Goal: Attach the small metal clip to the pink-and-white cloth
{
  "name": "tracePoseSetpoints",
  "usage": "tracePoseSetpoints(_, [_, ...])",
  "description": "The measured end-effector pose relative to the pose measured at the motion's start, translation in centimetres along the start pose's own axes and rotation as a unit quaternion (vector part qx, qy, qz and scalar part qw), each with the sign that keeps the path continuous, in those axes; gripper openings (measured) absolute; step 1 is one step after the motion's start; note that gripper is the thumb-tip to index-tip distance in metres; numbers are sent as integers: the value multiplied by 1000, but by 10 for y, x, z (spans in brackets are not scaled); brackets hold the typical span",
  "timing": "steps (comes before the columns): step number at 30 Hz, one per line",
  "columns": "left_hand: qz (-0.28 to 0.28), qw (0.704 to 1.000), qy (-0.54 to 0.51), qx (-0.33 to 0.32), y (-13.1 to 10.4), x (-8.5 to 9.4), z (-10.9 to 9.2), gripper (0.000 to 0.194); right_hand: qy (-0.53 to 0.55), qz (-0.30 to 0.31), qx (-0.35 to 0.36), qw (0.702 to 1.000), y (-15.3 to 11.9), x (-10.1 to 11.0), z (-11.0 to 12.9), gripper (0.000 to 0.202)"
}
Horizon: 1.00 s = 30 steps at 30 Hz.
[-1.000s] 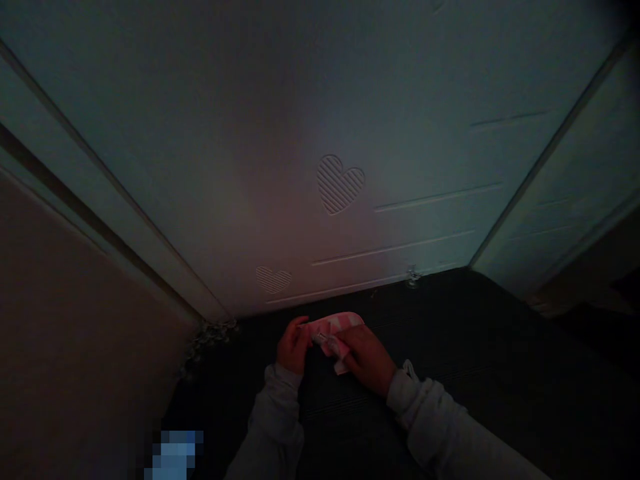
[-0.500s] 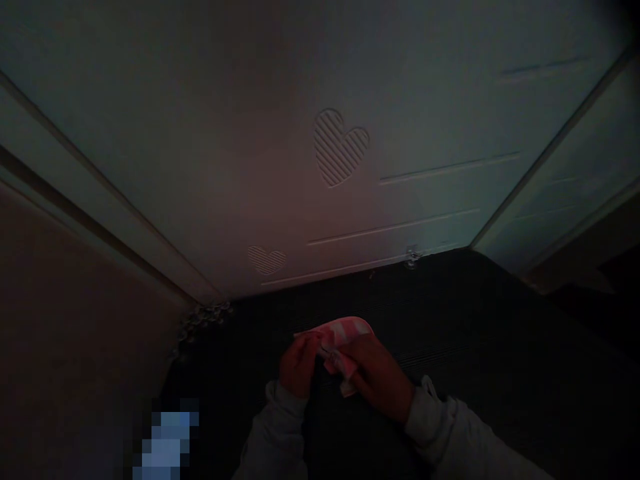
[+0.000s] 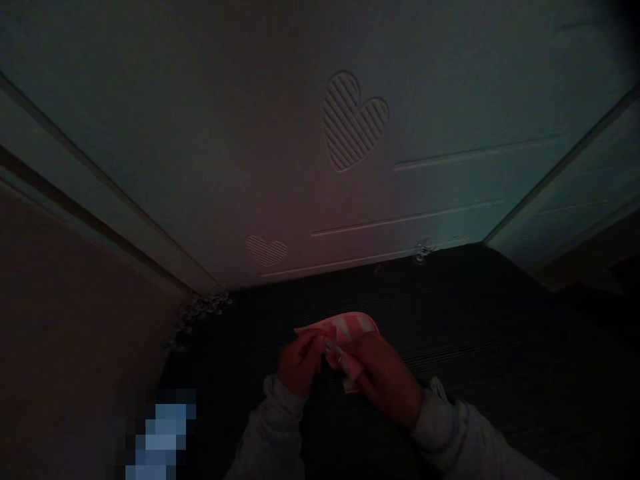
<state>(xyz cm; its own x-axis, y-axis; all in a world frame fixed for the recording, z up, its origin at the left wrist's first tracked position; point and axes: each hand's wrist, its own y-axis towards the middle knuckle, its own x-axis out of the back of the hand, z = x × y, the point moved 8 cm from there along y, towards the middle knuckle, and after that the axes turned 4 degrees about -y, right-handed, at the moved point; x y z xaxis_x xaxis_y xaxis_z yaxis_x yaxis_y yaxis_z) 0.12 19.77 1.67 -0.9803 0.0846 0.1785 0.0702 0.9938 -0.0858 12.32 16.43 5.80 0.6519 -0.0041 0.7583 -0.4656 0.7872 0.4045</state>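
Note:
A pink and white cloth-like piece [image 3: 353, 327] with a rounded edge lies over the dark surface, between and just beyond my hands. My left hand [image 3: 300, 363] pinches its near left part with bent fingers. My right hand [image 3: 387, 377] is closed on a folded pink flap of the same piece, close to the left fingertips. Something small and pale shows between the fingertips, too dim to make out. My palms are hidden.
Behind the dark tabletop [image 3: 465, 307] stands a pale panel [image 3: 210, 147] with grooved hearts and lines. Small clear objects [image 3: 200, 310] cluster at the back left corner, and another [image 3: 423, 252] lies by the panel. A pixelated bluish patch is at the lower left.
The view has shifted slightly closer to the panel. My right hand appears a little further right, still on the pink piece. My left hand keeps its pinch.

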Motion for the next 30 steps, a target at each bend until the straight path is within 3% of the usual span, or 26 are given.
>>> tracePoseSetpoints(6, [41, 999, -24, -12, -1, -5, 0, 29, 14, 24, -21, 999, 0, -1, 2, 21])
tracePoseSetpoints(13, [38, 999, -25, -27, -2, -4, 1, 25, 36, 20, -18, 999, -2, -2, 1, 22])
tracePoseSetpoints(19, [62, 997, -19, -43, -2, -7, -3, 24, 38, 58, -43, 997, -4, -8, -3, 22])
tracePoseSetpoints(30, [47, 997, -26, -47, -3, -4, -4, 26, 63, 46, -48, 996, -5, -9, -8, 31])
